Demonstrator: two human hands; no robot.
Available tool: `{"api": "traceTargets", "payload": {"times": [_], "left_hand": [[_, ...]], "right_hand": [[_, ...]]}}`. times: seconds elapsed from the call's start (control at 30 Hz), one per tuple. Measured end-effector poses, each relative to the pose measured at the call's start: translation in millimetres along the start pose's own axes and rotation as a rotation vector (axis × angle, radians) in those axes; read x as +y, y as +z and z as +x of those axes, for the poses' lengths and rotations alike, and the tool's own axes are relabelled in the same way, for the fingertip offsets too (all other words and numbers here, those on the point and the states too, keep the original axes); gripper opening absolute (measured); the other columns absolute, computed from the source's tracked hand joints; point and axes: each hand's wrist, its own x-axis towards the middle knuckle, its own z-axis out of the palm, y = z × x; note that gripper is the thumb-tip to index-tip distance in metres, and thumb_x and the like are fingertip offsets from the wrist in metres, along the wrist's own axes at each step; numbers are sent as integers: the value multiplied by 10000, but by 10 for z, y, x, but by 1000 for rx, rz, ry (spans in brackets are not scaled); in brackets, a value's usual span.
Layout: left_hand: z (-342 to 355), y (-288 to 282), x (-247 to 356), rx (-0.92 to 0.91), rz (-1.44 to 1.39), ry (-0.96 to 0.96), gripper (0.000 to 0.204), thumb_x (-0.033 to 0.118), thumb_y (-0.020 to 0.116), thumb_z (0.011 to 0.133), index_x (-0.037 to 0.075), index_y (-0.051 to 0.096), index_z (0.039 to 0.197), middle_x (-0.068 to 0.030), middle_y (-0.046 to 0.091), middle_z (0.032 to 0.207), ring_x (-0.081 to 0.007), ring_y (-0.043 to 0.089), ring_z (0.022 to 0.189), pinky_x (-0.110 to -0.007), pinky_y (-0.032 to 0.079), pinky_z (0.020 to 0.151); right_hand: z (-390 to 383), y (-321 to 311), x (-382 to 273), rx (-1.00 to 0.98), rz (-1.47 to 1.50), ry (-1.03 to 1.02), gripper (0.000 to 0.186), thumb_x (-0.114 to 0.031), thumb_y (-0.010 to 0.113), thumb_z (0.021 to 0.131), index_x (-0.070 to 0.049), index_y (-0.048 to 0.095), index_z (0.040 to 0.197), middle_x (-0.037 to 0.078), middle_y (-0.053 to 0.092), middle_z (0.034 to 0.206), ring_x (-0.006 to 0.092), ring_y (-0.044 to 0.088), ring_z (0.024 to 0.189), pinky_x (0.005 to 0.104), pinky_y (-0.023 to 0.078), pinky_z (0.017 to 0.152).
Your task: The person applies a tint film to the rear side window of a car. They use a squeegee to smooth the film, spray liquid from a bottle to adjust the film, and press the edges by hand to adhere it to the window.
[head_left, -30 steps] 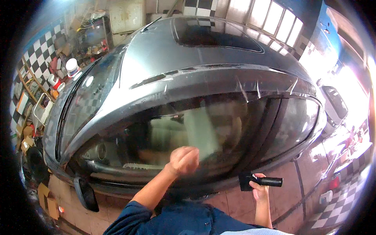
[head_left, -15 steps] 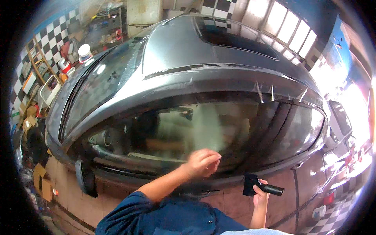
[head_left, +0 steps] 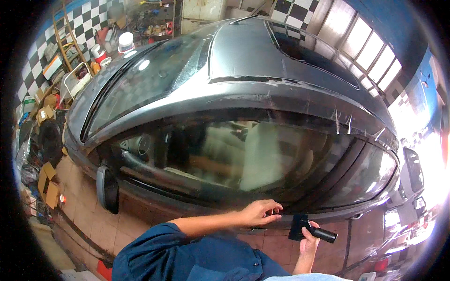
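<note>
My left hand (head_left: 265, 211) is open, fingers slightly bent and apart, at the lower edge of the grey car's dark side window (head_left: 220, 159), just left of a black tool (head_left: 298, 227) with a flat blade and cylindrical handle. My right hand (head_left: 309, 241) grips that tool below the window, thumb over it. Ragged, peeling clear strips (head_left: 349, 122) cling along the car's roof edge (head_left: 309, 104) above the window. The side mirror (head_left: 107, 187) sticks out at the window's front end, on the left.
Left of the car stand a ladder (head_left: 65, 37), white buckets (head_left: 126, 43), cardboard boxes (head_left: 48, 185) and clutter along a checkered wall (head_left: 33, 79). A tiled floor (head_left: 84, 220) runs below the car. Another vehicle (head_left: 412, 173) shows at the right, near a bright opening.
My left hand has moved right and down across the window toward the tool, its fingers more spread. The tool stays in my right hand. The view has shifted, moving the car rightward.
</note>
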Motion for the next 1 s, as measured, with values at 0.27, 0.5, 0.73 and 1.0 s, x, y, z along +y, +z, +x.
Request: {"api": "traceTargets", "payload": {"times": [0.27,0.5,0.73,1.0], "left_hand": [[-124,82,-136,-88,12,-11,407,273,676,810,37,560,1120,-108,587,934,-225,589,832,-324,492,684],[-181,145,-196,-157,12,14,437,269,693,795,37,550,1137,-120,586,940,-257,578,867,-354,479,758],[-265,289,-77,-323,-96,-78,424,281,672,827,20,538,1133,-111,598,899,-203,572,823,-329,471,724],[-380,742,-246,-393,-432,-437,302,228,539,933,-3,548,1127,-26,612,949,-89,509,877,-282,447,774]], "right_hand": [[-120,249,46,-107,-90,97,432,114,717,604,-19,581,992,71,588,943,183,575,860,317,488,774],[-295,329,91,-147,-97,95,383,120,726,610,-15,606,948,73,601,939,175,575,884,315,477,803],[-524,301,72,-118,-125,83,354,101,740,623,-11,616,935,64,608,943,168,577,896,315,471,819],[-578,59,126,-130,-3,142,360,92,720,638,-8,590,959,73,603,950,180,572,921,322,446,865]]}}
